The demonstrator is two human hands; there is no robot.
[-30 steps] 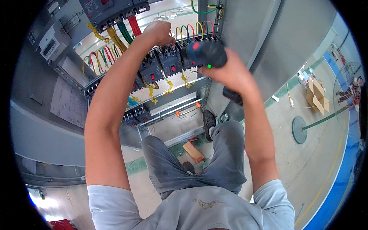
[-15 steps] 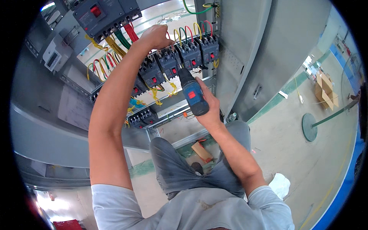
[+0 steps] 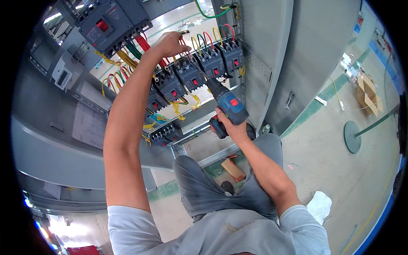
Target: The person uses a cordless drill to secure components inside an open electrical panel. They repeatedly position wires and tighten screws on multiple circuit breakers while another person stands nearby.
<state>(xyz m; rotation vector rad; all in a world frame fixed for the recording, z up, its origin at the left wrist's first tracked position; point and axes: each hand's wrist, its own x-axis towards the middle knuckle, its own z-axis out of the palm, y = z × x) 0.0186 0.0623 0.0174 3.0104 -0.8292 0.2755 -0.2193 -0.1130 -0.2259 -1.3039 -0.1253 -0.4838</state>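
Observation:
In my right hand point(image 3: 234, 128) is a blue and black cordless drill point(image 3: 231, 105), its long bit angled up and left to a row of breakers. My fingers wrap its handle; the battery shows below. The bit's tip is near the top of a dark grey circuit breaker point(image 3: 190, 77) with a red toggle. Above that breaker's upper terminals, my left hand point(image 3: 171, 45) is closed with thumb and finger at a red wire point(image 3: 182, 41). The exact grip is partly hidden. Yellow, green and red wires point(image 3: 207, 39) loop from the breakers to the right.
A larger breaker point(image 3: 108, 26) is mounted at upper left, beside a white meter point(image 3: 66, 73). The grey cabinet door point(image 3: 316, 55) stands at right. Smaller breakers point(image 3: 163, 135) sit lower. A cardboard piece point(image 3: 233, 170) lies between my feet; a fan stand's base point(image 3: 352, 137) stands on the floor.
The drill has moved right and slightly down, its bit drawing back from the breaker terminals. My left hand stays by the upper terminals, its fingers shifted slightly. The view has shifted a little.

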